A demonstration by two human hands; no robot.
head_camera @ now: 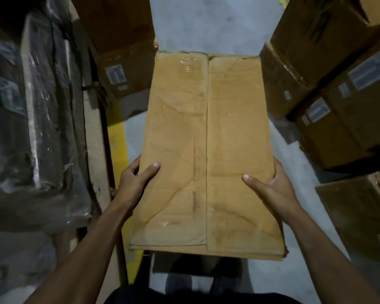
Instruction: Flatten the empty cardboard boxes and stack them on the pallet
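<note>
Both hands grip creased flattened cardboard box

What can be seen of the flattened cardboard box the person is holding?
The flattened cardboard box is tan, creased and worn, with a seam running lengthwise down its middle and clear tape near the far end. It is held roughly level above the grey floor, long axis pointing away. The left hand and right hand hold its side edges, thumbs on top.
</note>
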